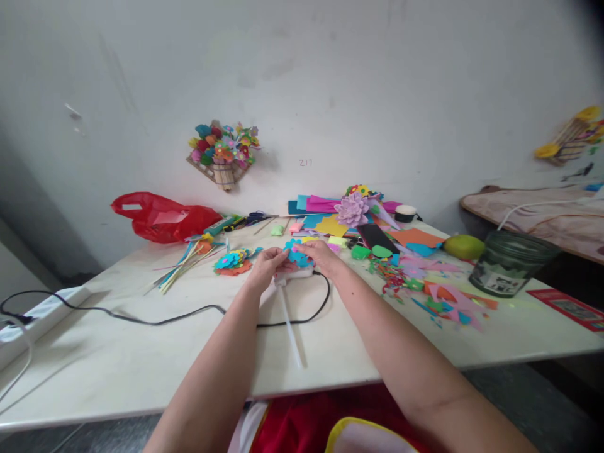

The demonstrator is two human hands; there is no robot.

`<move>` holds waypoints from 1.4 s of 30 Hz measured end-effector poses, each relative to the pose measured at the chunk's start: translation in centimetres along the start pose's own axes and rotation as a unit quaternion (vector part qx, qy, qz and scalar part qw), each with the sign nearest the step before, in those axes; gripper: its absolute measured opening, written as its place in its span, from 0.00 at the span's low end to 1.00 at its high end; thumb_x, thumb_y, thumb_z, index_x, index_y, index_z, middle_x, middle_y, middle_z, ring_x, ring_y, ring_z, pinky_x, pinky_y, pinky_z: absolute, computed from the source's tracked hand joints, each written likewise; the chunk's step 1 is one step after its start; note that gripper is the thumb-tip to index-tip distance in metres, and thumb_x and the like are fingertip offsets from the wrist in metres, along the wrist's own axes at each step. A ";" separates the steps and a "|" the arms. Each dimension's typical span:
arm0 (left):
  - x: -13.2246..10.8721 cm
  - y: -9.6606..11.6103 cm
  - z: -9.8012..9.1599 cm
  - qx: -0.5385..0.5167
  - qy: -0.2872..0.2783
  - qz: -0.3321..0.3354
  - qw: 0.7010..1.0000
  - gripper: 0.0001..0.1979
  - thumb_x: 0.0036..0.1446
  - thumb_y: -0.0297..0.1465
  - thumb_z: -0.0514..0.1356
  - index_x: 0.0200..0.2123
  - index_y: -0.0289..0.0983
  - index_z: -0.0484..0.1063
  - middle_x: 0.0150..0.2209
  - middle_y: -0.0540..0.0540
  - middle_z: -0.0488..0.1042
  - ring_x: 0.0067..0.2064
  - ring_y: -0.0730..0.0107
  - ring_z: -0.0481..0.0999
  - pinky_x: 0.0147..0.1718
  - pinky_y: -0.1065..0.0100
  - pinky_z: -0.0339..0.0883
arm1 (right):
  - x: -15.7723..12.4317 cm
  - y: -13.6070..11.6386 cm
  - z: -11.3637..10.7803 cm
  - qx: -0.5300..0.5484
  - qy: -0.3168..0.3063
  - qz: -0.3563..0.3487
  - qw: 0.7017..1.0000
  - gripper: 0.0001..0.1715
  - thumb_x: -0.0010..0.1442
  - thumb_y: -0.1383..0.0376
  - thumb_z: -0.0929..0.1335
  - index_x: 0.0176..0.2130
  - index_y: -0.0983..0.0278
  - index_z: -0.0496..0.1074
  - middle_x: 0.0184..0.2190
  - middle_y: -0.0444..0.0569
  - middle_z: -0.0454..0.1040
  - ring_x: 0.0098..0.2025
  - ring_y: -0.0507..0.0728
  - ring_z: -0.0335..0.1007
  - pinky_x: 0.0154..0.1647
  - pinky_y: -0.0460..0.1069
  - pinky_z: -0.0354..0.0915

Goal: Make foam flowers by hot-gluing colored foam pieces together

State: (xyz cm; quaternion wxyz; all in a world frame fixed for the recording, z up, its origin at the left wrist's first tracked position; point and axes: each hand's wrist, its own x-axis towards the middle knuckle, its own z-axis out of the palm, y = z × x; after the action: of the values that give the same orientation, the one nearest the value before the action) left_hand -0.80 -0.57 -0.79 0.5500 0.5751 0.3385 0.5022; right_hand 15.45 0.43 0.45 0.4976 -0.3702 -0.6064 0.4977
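Both hands meet over the middle of the table, holding a blue scalloped craft flower [294,253] between them. My left hand [270,265] pinches its left side, and my right hand [319,254] has fingers closed on its right side. Just below them lies a white glue gun [296,274], with a clear glue stick [290,330] sticking out toward me and a black cord. Left of my left hand sit layered flowers [230,260] in blue, yellow and orange. My fingers cover part of the held flower.
A red plastic bag [165,217] and a bundle of thin strips [177,267] lie left. Coloured sheets [330,226], a purple flower [352,209] and scattered scraps [448,296] spread right, near a dark green tub [507,267]. A power strip [42,321] lies at the left edge.
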 end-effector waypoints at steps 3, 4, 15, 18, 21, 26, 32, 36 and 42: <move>0.0 -0.1 0.0 0.004 -0.001 0.003 1.000 0.16 0.44 0.40 0.63 0.27 0.34 0.64 0.24 0.45 0.76 0.28 0.66 0.77 0.28 0.69 0.70 | -0.1 -0.2 0.1 0.004 -0.002 0.005 1.000 0.20 0.40 0.53 0.71 0.21 0.67 0.68 0.17 0.42 0.66 0.20 0.47 0.56 0.23 0.45 0.52; 0.0 -0.1 0.0 0.004 -0.003 0.003 1.000 0.16 0.44 0.40 0.63 0.27 0.34 0.64 0.24 0.45 0.76 0.28 0.66 0.77 0.28 0.69 0.70 | -0.1 -0.1 0.1 0.006 -0.004 0.001 1.000 0.19 0.39 0.53 0.71 0.22 0.67 0.69 0.17 0.42 0.66 0.20 0.47 0.57 0.23 0.45 0.52; 0.1 -0.2 0.1 0.011 0.015 0.001 1.000 0.18 0.43 0.42 0.64 0.26 0.34 0.65 0.22 0.46 0.75 0.26 0.67 0.76 0.27 0.69 0.69 | 0.2 0.3 0.4 0.024 0.009 0.003 1.000 0.20 0.35 0.54 0.73 0.21 0.67 0.69 0.16 0.40 0.66 0.20 0.47 0.57 0.22 0.45 0.53; 0.1 -0.1 0.2 0.010 0.021 0.007 1.000 0.18 0.43 0.42 0.63 0.27 0.34 0.65 0.22 0.47 0.75 0.27 0.67 0.77 0.27 0.69 0.69 | -0.1 -0.2 0.2 0.036 0.025 0.003 0.999 0.20 0.40 0.52 0.71 0.22 0.67 0.70 0.17 0.41 0.65 0.20 0.47 0.57 0.21 0.44 0.52; 0.0 0.1 0.3 0.012 0.017 0.006 1.000 0.17 0.43 0.42 0.63 0.27 0.34 0.65 0.22 0.47 0.75 0.27 0.67 0.77 0.28 0.69 0.69 | -0.1 -0.4 0.1 0.030 0.037 0.009 0.999 0.20 0.40 0.52 0.70 0.22 0.67 0.70 0.16 0.42 0.65 0.20 0.48 0.57 0.21 0.45 0.51; 0.0 0.1 0.4 0.018 0.016 0.005 1.000 0.17 0.43 0.42 0.63 0.27 0.34 0.66 0.22 0.47 0.75 0.26 0.68 0.76 0.28 0.70 0.69 | 0.0 0.0 0.3 0.007 0.038 0.003 0.999 0.19 0.40 0.53 0.71 0.21 0.67 0.69 0.16 0.41 0.64 0.20 0.47 0.55 0.22 0.45 0.50; 0.1 0.0 0.3 0.020 0.010 0.003 1.000 0.18 0.43 0.42 0.64 0.27 0.33 0.66 0.22 0.46 0.75 0.27 0.66 0.77 0.27 0.69 0.70 | 0.2 0.2 0.5 -0.032 0.073 -0.018 0.997 0.20 0.38 0.52 0.71 0.17 0.65 0.65 0.13 0.38 0.58 0.19 0.46 0.50 0.21 0.45 0.47; 0.1 -0.1 0.2 0.018 0.010 0.009 1.000 0.18 0.44 0.42 0.63 0.28 0.33 0.67 0.23 0.44 0.76 0.27 0.66 0.77 0.27 0.70 0.70 | 0.3 0.2 0.3 -0.010 0.063 -0.019 0.998 0.21 0.38 0.52 0.71 0.16 0.65 0.63 0.12 0.37 0.57 0.17 0.45 0.48 0.19 0.44 0.47; 0.2 -0.3 0.1 0.022 0.018 0.010 1.000 0.18 0.44 0.42 0.63 0.28 0.32 0.67 0.24 0.44 0.76 0.28 0.67 0.77 0.28 0.70 0.70 | 0.3 0.4 0.3 -0.005 0.027 -0.025 0.999 0.19 0.38 0.53 0.71 0.21 0.67 0.67 0.16 0.40 0.63 0.19 0.47 0.54 0.21 0.45 0.50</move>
State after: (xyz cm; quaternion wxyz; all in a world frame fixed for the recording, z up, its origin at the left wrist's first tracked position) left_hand -0.66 -0.37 -1.00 0.5257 0.5813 0.3537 0.5105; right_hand 15.07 0.70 0.10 0.5242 -0.3703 -0.6044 0.4720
